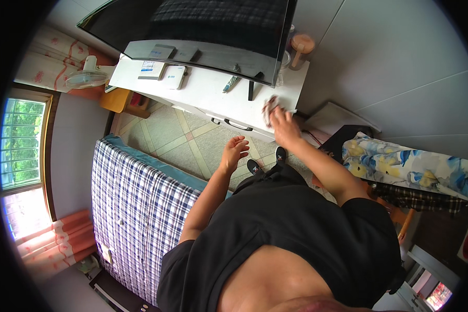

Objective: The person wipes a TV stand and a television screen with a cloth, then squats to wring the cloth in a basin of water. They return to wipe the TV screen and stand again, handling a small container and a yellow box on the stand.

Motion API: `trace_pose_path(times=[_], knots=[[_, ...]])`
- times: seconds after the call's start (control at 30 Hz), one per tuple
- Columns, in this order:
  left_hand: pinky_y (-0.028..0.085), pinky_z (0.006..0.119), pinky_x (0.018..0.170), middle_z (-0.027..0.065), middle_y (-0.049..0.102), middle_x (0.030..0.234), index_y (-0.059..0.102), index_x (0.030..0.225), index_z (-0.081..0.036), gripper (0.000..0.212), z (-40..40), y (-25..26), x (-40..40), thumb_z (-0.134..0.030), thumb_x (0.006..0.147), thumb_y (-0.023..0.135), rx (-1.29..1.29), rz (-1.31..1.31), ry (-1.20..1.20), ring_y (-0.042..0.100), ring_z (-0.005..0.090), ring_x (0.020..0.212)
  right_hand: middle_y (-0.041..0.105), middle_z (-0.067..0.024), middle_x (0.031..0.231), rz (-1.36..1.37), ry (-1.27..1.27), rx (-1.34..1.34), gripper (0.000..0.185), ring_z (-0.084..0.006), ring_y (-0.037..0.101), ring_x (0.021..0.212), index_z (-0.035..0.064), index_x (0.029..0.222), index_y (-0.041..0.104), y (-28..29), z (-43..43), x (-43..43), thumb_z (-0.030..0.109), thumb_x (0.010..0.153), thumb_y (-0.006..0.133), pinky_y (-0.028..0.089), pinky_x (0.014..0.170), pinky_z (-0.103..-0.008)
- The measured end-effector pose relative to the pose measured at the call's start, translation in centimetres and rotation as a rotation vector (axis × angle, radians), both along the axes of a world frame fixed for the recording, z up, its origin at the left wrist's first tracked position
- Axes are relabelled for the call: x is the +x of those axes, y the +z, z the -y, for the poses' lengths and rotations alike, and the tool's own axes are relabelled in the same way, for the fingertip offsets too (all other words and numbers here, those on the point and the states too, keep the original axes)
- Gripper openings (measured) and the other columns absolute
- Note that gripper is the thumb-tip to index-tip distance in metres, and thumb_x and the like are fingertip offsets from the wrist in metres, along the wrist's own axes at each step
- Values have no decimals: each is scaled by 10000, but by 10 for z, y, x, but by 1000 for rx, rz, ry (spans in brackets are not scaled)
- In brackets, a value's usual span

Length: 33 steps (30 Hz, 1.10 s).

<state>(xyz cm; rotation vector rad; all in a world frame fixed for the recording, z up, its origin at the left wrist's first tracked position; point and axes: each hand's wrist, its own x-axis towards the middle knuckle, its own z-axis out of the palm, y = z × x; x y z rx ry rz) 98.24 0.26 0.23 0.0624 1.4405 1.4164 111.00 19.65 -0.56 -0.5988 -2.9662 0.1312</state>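
My right hand (285, 127) presses a crumpled, patterned cloth (271, 109) onto the right end of a white cabinet top (210, 93). Its fingers are bent over the cloth. In front of my body, my left hand (234, 153) hangs in the air with loosely curled fingers and nothing in it. A large flat-screen television (214, 35) stands on the cabinet, and its black foot (251, 90) is just left of the cloth. Left of that foot lies a patterned tube-like item (231, 84). Farther left sit a white box-shaped device (175, 77) and a flat box with a label (151, 70).
A lidded pitcher (301, 48) stands at the cabinet's back right corner. Drawer handles (238, 125) protrude from its front. To the left are a small fan (87, 76), a wooden stool (117, 100) and a bed with a plaid cover (140, 195). Floral fabric (409, 165) hangs at right.
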Motion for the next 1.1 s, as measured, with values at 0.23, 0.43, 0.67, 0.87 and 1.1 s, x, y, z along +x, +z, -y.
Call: trace_pose_path(times=[0.23,0.43,0.67,0.87,1.1], knots=[[480,266,710,35,609,960,509,1114,-80,267,-19,-3,-18,-138,865,587,12,0,16,587,132,836,413,-166,1309,-321,-157,-98,523,-375,431,1063,28,1274,444,9,-28,-5,84,764,548,364,952,-445],[481,266,705,46,599,990,496,1117,-69,267,-10,-20,-22,-151,876,577,-9,-1,-5,580,128,831,372,-175,1364,-68,-95,-78,453,-382,390,1136,23,1271,432,7,-32,-50,123,831,478,334,990,-447],[481,263,701,46,595,993,494,1115,-67,263,-12,-28,-12,-152,880,576,-36,-20,-40,576,128,829,412,-184,1300,-52,22,-12,476,-384,418,1100,-1,1247,455,-1,-11,-58,72,780,515,396,944,-416],[489,273,674,58,602,1013,512,1113,-59,250,-16,-13,-49,-144,885,568,39,-108,118,585,141,824,564,-167,1082,-17,327,-758,349,-340,541,957,6,1073,593,35,-4,5,108,745,537,451,856,-386],[498,264,697,52,604,1039,523,1119,-72,234,1,61,-157,-110,891,561,218,-444,446,589,131,846,594,-68,998,-249,265,-1750,348,-111,536,869,-53,1109,533,199,-50,-17,157,842,463,424,794,-236]])
